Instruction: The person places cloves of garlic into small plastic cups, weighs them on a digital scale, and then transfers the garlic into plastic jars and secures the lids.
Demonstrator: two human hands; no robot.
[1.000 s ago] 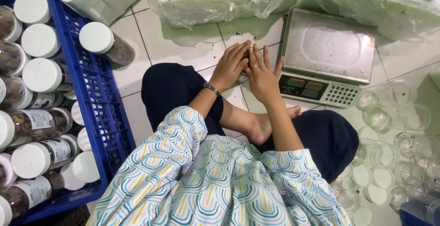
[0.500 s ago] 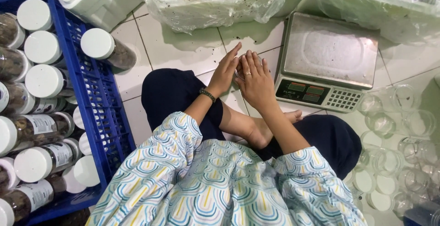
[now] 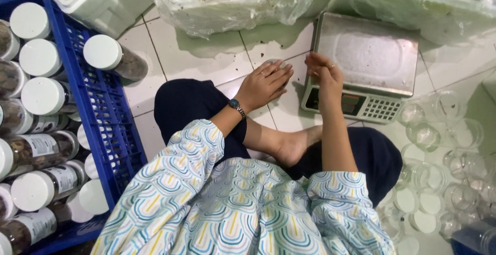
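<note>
I sit cross-legged on a white tiled floor. My left hand (image 3: pixel 266 82), with a watch on its wrist, lies palm down on a tile just left of a digital scale (image 3: pixel 369 53), fingers slightly apart. A faint rounded clear shape shows at its fingertips; I cannot tell what it is. My right hand (image 3: pixel 323 74) hovers edge-on over the scale's front left corner, fingers loosely bent, with nothing visible in it. The steel weighing pan is bare.
A blue crate (image 3: pixel 111 126) on the left holds several filled jars with white lids (image 3: pixel 39 58); one such jar (image 3: pixel 113 56) leans at its rim. White boxes lined with plastic (image 3: pixel 243 7) stand behind. Empty clear jars (image 3: pixel 439 131) and lids crowd the floor at right.
My hands were pressed together in front of the scale. They have parted: the left dropped onto the floor tile, the right moved toward the scale's corner.
</note>
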